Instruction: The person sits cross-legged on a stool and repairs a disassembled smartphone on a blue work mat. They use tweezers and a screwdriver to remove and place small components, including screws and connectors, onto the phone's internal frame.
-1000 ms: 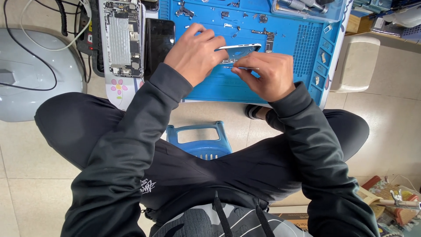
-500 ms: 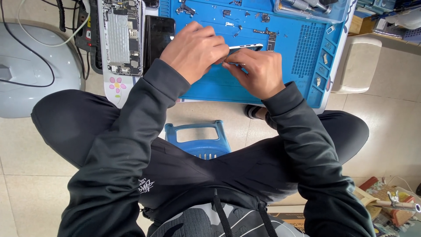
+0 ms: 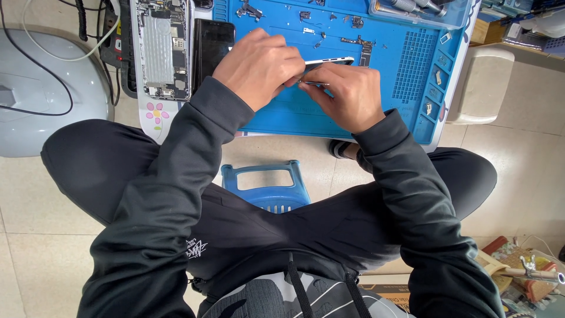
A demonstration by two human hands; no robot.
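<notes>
Blue rubber covers most of the low table: a work mat (image 3: pixel 353 112) with a grid of small pockets along its right side. Over its middle the two hands meet. The left hand (image 3: pixel 259 68) is curled, fingers pinched on the near end of a thin, flat silver part (image 3: pixel 329 61) that it holds edge-up just above the mat. The right hand (image 3: pixel 347 94) sits just beside it, knuckles toward the camera, thumb and forefinger closed on a slim metal tool (image 3: pixel 312 83) whose tip points at the left hand's fingers; what kind of tool it is cannot be told. Loose little metal pieces (image 3: pixel 353 23) lie scattered on the far half of the mat, well apart from the hands. Left of the mat lies an opened phone body (image 3: pixel 160 50) with its insides showing, and between it and the mat a dark phone screen (image 3: pixel 213 44), close to the left wrist. A grey rounded appliance (image 3: pixel 41 88) stands on the floor at far left with cables across it. Below the table edge, between the knees, is a blue plastic stool (image 3: pixel 265 188).
</notes>
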